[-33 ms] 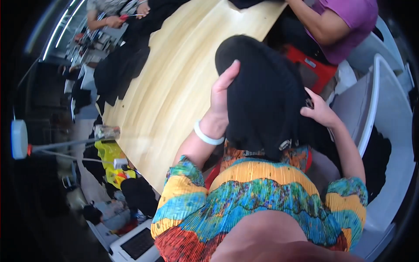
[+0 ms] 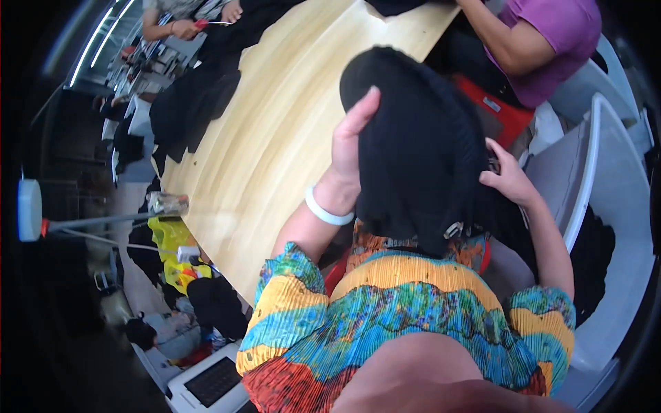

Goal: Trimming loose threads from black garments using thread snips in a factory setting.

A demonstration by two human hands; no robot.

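The left hand (image 2: 352, 141) lies flat against the left side of a black garment (image 2: 420, 151), fingers together and pointing up, thumb spread and pressed onto the cloth. It is open rather than gripping; the palm rests on the fabric. A white bangle (image 2: 327, 210) circles that wrist.

The right hand (image 2: 508, 177) holds the garment's right edge, fingers curled into the cloth near a small dark fitting; what exactly it pinches is too small to tell.

The garment hangs between the two hands, bunched into a rounded mound in front of the person's chest, its top rising above the left fingertips and its lower edge reaching down to the colourful pleated top (image 2: 406, 323) the person wears. A small metal buckle (image 2: 453, 229) shows at the lower edge of the garment, below and between the hands.

Left of the left hand runs the pale wooden desk (image 2: 275, 138), bare there. Further away, beyond the left hand, more black cloth (image 2: 196, 96) lies piled on the desk's far side, and another person's hands (image 2: 186, 27) work at the far end. Above the right hand sits a person in a purple shirt (image 2: 551, 41), with a red item (image 2: 502, 110) just beside the garment. A white chair (image 2: 606, 193) stands right of the right hand. Below the left elbow, a laptop (image 2: 210, 382) lies low down.
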